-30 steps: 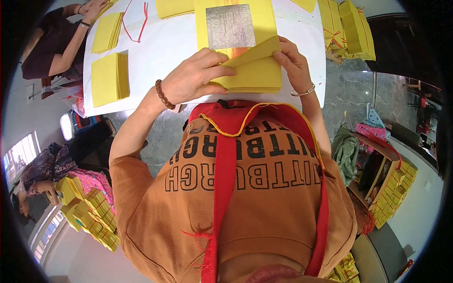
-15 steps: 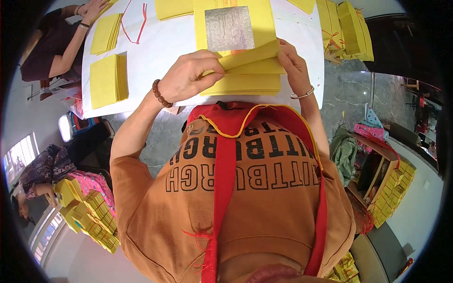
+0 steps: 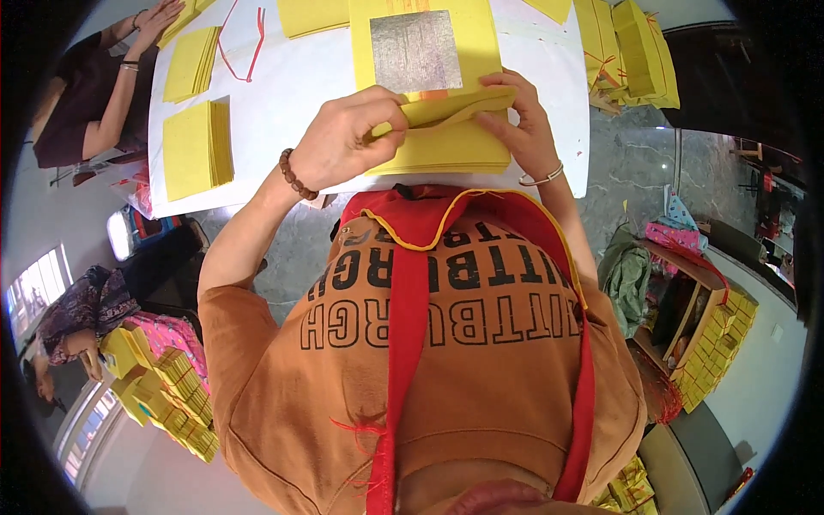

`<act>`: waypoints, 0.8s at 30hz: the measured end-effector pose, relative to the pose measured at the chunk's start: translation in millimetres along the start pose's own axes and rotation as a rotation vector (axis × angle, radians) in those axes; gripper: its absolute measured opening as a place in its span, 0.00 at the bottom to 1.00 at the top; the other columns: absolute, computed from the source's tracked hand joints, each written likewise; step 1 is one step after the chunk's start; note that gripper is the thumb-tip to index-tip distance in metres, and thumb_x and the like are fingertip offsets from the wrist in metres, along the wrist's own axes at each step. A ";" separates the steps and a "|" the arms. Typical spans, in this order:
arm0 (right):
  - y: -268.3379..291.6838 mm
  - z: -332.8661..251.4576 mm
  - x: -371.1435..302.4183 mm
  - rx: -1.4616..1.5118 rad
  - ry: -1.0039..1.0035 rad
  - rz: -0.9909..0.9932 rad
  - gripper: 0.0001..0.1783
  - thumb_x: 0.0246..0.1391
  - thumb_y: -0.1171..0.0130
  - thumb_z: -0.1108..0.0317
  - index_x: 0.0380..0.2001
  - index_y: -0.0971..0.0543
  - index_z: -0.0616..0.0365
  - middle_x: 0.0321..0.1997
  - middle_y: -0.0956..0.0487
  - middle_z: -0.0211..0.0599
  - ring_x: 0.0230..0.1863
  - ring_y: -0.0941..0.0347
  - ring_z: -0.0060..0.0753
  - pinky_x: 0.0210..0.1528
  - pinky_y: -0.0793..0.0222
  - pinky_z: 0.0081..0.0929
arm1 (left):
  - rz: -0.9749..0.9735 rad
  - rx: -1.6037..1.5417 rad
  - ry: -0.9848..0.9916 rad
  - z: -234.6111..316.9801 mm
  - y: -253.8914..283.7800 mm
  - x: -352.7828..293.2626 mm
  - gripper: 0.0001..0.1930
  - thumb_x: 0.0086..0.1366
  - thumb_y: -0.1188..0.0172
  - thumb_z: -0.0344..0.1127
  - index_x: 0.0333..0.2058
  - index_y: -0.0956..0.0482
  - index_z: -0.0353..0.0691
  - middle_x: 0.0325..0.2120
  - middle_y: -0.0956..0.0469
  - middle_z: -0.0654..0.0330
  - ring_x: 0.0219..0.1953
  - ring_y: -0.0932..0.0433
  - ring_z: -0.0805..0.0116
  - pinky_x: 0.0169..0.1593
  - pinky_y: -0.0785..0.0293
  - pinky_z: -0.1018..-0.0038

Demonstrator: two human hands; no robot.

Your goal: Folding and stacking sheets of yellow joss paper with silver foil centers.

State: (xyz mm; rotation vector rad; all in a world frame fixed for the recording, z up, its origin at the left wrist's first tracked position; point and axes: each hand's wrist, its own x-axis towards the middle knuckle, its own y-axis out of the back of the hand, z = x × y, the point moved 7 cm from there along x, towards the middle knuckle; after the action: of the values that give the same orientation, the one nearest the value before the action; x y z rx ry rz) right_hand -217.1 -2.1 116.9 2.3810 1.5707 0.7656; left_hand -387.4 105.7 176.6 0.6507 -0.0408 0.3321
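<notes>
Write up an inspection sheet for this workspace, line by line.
Surface: white table, mostly covered with paper.
Job's things: yellow paper stack at the near edge, its top sheets lifted and folded over; behind it, a yellow sheet with a silver foil square.
Clutter: more yellow stacks at left, bundles at right, a red string.
Hands: left hand pinches the folded sheets; right hand steadies their right end.
Cables: nothing seen.
Surroundings: another person's hands on paper at far left; bundled yellow packs on the floor; a shelf of packs at right.
</notes>
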 end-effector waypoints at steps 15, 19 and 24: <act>-1.2 -10.5 -1.6 0.005 0.027 -0.012 0.34 0.31 0.28 0.69 0.48 0.28 0.51 0.52 0.30 0.32 0.60 0.45 0.38 0.61 0.49 0.33 | -0.029 0.095 -0.027 8.5 -5.9 6.9 0.05 0.55 0.40 0.33 0.29 0.23 0.39 0.25 0.25 0.58 0.27 0.25 0.62 0.30 0.29 0.72; -2.8 -12.6 -2.4 0.163 -0.112 0.017 0.40 0.31 0.28 0.68 0.52 0.33 0.51 0.50 0.31 0.37 0.59 0.45 0.39 0.61 0.50 0.33 | 0.073 0.153 -0.203 15.3 -3.4 2.6 0.04 0.56 0.41 0.30 0.30 0.23 0.36 0.26 0.25 0.57 0.28 0.25 0.63 0.30 0.31 0.73; 26.4 -43.0 -18.7 -0.164 -0.188 0.156 0.36 0.42 0.33 0.64 0.54 0.39 0.54 0.37 0.26 0.37 0.35 0.32 0.26 0.36 0.35 0.22 | 0.047 0.086 -0.062 8.2 -0.6 2.0 0.04 0.56 0.42 0.27 0.30 0.24 0.34 0.26 0.25 0.56 0.27 0.26 0.65 0.30 0.32 0.74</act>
State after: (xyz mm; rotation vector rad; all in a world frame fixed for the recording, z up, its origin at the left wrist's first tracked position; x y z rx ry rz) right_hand -223.8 -35.3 158.7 2.3958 1.2139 0.6490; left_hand -384.8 100.9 183.1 0.7466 -0.1020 0.3602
